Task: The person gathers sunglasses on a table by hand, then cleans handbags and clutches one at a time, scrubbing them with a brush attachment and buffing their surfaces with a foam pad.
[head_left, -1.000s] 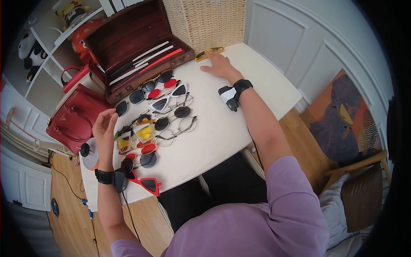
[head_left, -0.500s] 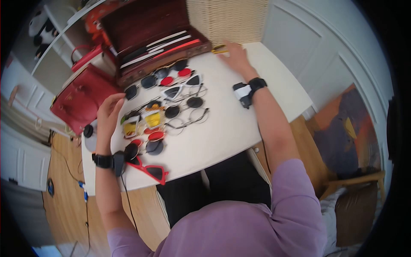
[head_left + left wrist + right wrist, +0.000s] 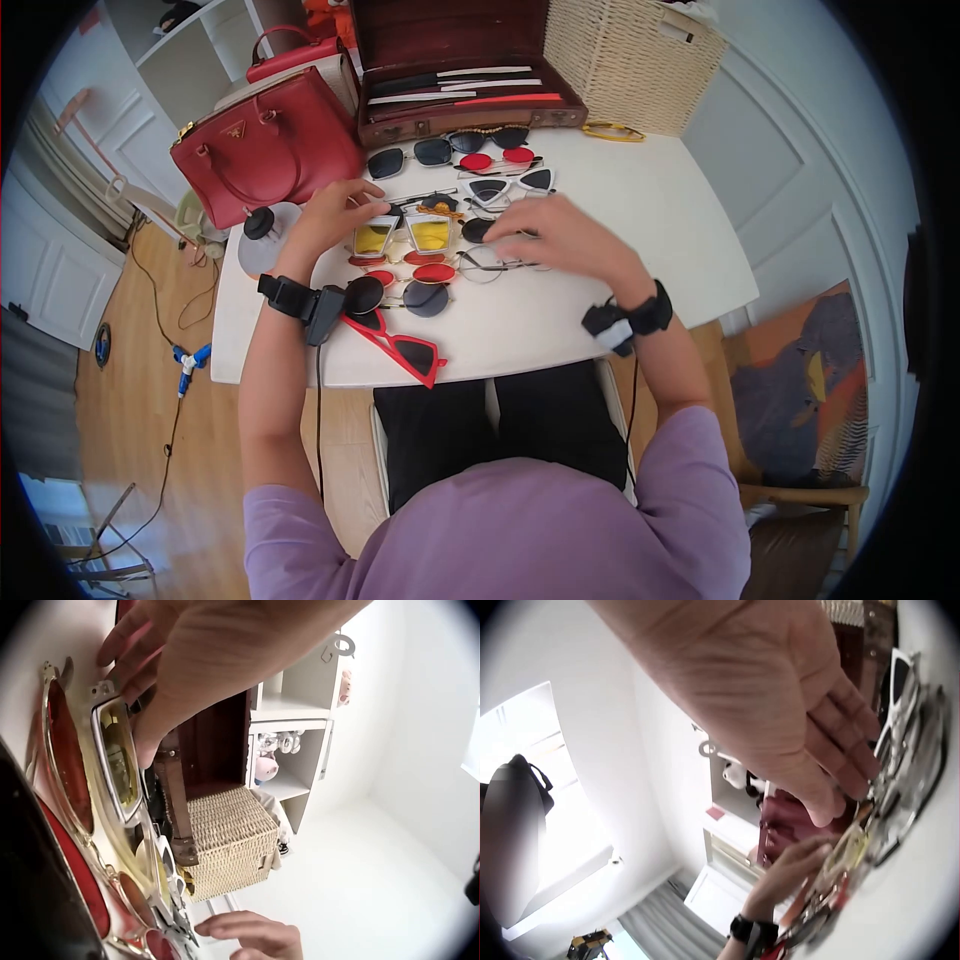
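Several pairs of glasses lie in rows on a white table. My left hand is at the left end of a pair with yellow lenses; its fingers bend loosely beside the frame, and contact is unclear. In the left wrist view the thumb of that hand lies close to a yellow lens. Over the round dark-lensed glasses hovers my right hand, slightly blurred, fingers extended to the left and holding nothing. It partly covers those and the clear round glasses.
Behind the rows stands an open brown case with long strips inside. A wicker basket and yellow glasses are at the back right. Red handbags and a black-knobbed object are left; red-framed sunglasses lie near the front edge.
My right hand has come from the yellow glasses by the basket to above the middle rows. My left hand has shifted to the yellow-lensed pair. The head view has turned.
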`<state>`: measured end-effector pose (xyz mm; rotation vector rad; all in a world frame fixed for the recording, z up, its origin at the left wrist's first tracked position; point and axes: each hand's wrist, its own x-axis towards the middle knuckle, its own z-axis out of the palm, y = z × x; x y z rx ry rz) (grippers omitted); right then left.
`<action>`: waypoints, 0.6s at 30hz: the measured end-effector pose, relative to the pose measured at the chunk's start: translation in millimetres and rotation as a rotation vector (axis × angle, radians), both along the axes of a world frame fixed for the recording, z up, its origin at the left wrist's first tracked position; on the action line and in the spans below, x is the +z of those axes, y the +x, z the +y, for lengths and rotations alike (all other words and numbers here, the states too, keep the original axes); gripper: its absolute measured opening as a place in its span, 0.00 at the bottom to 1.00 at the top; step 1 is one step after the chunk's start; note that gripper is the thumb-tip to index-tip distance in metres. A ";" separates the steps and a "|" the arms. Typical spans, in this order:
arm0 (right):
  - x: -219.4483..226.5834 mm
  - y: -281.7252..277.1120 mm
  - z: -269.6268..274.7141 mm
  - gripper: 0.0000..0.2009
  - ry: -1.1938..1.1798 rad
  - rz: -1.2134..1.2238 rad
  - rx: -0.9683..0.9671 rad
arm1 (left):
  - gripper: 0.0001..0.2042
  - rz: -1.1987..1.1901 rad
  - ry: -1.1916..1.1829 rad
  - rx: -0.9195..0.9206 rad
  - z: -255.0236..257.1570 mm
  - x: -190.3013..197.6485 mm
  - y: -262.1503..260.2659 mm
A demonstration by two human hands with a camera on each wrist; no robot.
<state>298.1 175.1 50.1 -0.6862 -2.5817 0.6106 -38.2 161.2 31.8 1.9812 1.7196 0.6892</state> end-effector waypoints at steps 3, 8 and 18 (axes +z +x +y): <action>-10.5 -2.5 -32.9 0.14 0.165 -0.053 0.003 | 0.17 0.118 0.062 0.108 -1.1 -1.6 3.1; -13.9 19.5 -49.8 0.11 0.297 -0.201 -0.166 | 0.17 0.107 0.187 0.107 -4.5 0.2 3.6; -6.0 132.0 -1.2 0.15 0.308 -0.528 -0.661 | 0.22 0.109 0.272 0.167 -5.0 5.6 8.4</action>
